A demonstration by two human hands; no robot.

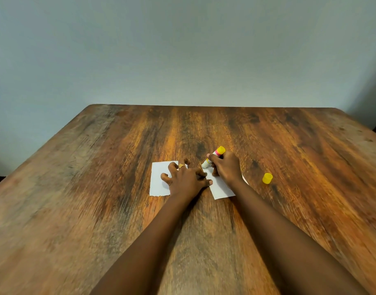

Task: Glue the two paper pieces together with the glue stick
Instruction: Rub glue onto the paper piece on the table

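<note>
Right hand (pixel 226 167) grips glue stick (pixel 213 157), tip on right paper (pixel 222 187). Left hand (pixel 186 179) splayed flat, pinning both papers; left paper (pixel 158 179) at 9 o'clock. Risk: paper sliding, wrinkling under strokes. Cap (pixel 267 178) at 3 o'clock.

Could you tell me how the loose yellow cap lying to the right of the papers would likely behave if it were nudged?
The yellow cap looks like a short cylinder, apparently on its side, so it would probably roll across the smooth wooden table. It seems small and hollow, likely very light, so a slight touch could send it off.
</note>
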